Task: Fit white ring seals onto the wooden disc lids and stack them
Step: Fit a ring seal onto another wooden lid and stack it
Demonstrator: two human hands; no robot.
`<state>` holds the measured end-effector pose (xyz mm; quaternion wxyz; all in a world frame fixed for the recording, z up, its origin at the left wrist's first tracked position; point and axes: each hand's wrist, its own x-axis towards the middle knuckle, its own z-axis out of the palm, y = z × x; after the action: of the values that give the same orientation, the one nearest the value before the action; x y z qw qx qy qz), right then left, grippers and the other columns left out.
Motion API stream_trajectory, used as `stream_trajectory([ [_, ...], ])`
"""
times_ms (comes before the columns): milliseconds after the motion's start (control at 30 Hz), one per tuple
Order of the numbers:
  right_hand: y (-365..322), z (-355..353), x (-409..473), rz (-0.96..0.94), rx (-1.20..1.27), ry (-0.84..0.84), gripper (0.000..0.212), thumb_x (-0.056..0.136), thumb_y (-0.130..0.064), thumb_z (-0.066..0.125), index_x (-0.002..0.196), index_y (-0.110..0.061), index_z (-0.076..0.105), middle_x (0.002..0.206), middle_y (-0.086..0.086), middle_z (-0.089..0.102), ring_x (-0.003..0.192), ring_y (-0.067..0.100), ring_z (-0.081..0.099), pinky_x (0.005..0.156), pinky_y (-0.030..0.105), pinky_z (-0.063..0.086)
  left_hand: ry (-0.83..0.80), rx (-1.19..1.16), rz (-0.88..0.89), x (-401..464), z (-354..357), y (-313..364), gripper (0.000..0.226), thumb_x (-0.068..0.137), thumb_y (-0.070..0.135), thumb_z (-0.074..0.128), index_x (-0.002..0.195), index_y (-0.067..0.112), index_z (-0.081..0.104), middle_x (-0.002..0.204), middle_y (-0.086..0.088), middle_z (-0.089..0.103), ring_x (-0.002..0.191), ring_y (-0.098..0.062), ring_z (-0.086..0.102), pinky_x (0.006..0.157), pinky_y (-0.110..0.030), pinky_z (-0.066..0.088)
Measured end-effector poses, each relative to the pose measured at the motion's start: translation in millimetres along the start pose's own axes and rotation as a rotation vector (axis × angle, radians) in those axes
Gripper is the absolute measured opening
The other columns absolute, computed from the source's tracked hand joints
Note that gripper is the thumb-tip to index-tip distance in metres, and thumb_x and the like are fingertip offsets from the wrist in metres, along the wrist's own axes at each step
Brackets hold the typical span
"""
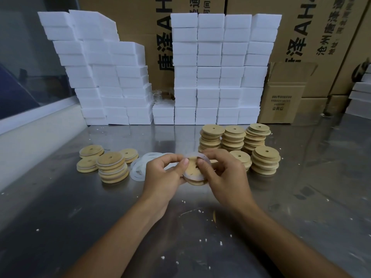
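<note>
Steel table (60, 207), both hands (197, 173) pinching lid (193, 174), ring (197, 157) seemingly half-seated.

Stainless steel table (301, 197), reflective, scuffed, strewn with white foam crumbs (202, 240). At rear, directly on surface: stacked white foam boxes (216, 81) in two blocks, brown cardboard box (281, 101) just beside right block. Right of centre: five stacks of wooden disc lids (233, 140), close together, some touching. Left of centre: three low piles and one taller stack of ringed lids (112, 167). Between the groups: loose heap of white ring seals (138, 169), overlapping, lying flat.
</note>
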<state>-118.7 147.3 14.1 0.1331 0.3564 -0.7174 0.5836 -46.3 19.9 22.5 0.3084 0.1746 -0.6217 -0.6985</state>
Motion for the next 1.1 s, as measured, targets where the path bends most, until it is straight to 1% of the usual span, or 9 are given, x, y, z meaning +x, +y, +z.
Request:
stream_trajectory([
  [33,0.1,0.1,0.0,0.021,0.018,0.015,0.011,0.089,-0.018,0.071,0.099,-0.012,0.074,0.099,-0.004,0.071,0.087,0.016,0.068,0.076,0.044,0.056,-0.007,0.007,0.000,-0.4,0.3,-0.3,0.006,0.087,0.007,0.069,0.092,0.004,0.070,0.099,-0.014,0.071,0.089,-0.025,0.072,0.072,-0.034,0.061],
  [100,-0.5,0.5,0.3,0.034,0.032,0.035,0.014,0.088,-0.017,0.073,0.100,-0.012,0.074,0.096,-0.004,0.073,0.086,0.017,0.069,0.076,0.047,0.056,-0.022,0.003,0.004,-0.5,0.3,-1.2,0.002,0.087,0.007,0.069,0.089,0.006,0.069,0.099,-0.014,0.071,0.089,-0.025,0.072,0.071,-0.035,0.061],
  [233,-2.6,1.1,-0.6,0.026,0.001,0.037,0.020,0.085,-0.018,0.076,0.105,-0.014,0.073,0.097,-0.007,0.072,0.085,0.012,0.068,0.077,0.041,0.056,-0.059,-0.039,-0.041,-0.6,-1.6,-0.8,0.003,0.089,0.010,0.068,0.091,0.011,0.069,0.098,-0.009,0.073,0.088,-0.024,0.073,0.062,-0.039,0.060],
  [333,-3.4,0.7,-1.2,0.041,0.008,0.038,0.019,0.086,-0.018,0.075,0.105,-0.016,0.073,0.097,-0.010,0.072,0.086,0.011,0.068,0.076,0.039,0.057,-0.046,-0.031,-0.047,-0.5,-2.1,-2.1,0.005,0.088,0.008,0.069,0.092,0.009,0.070,0.102,-0.008,0.071,0.092,-0.028,0.071,0.063,-0.044,0.061],
  [567,-2.0,-1.6,1.4,0.089,0.081,0.040,0.010,0.090,-0.014,0.070,0.098,-0.011,0.075,0.090,-0.006,0.075,0.079,0.007,0.071,0.069,0.023,0.056,-0.005,0.077,0.117,-1.1,-2.3,-1.7,0.011,0.086,0.006,0.070,0.083,0.016,0.071,0.085,0.004,0.073,0.082,-0.017,0.073,0.061,-0.032,0.060],
  [667,-2.2,-3.2,2.8,0.097,0.109,0.024,0.010,0.091,-0.012,0.069,0.098,-0.009,0.075,0.088,-0.003,0.075,0.079,0.008,0.071,0.070,0.024,0.057,0.000,0.098,0.161,-1.2,-2.6,-2.0,0.008,0.086,0.009,0.070,0.084,0.016,0.071,0.080,0.008,0.073,0.079,-0.012,0.073,0.060,-0.028,0.059],
  [800,-2.4,-5.7,3.5,0.143,0.169,-0.012,0.010,0.092,-0.012,0.067,0.098,-0.008,0.074,0.085,0.001,0.075,0.078,0.015,0.072,0.063,0.032,0.061,0.021,0.107,0.180,0.3,-3.2,-4.3,0.005,0.087,0.011,0.069,0.083,0.015,0.071,0.079,0.009,0.074,0.078,-0.013,0.073,0.065,-0.032,0.061],
  [900,-3.2,-5.3,2.6,0.167,0.205,-0.046,0.008,0.092,-0.013,0.067,0.094,-0.011,0.074,0.083,-0.001,0.074,0.079,0.014,0.072,0.061,0.028,0.060,0.043,0.131,0.192,2.3,-5.1,-5.2,0.004,0.087,0.013,0.070,0.084,0.015,0.072,0.079,0.009,0.074,0.078,-0.012,0.072,0.065,-0.030,0.060],
  [1100,-3.0,-5.1,2.8,0.180,0.206,-0.060,0.006,0.090,-0.009,0.069,0.091,-0.008,0.075,0.082,0.002,0.075,0.077,0.014,0.072,0.060,0.023,0.058,0.056,0.158,0.175,2.8,-6.5,-4.7,0.006,0.088,0.013,0.070,0.082,0.014,0.072,0.077,0.016,0.072,0.074,-0.004,0.069,0.064,-0.030,0.061],
])
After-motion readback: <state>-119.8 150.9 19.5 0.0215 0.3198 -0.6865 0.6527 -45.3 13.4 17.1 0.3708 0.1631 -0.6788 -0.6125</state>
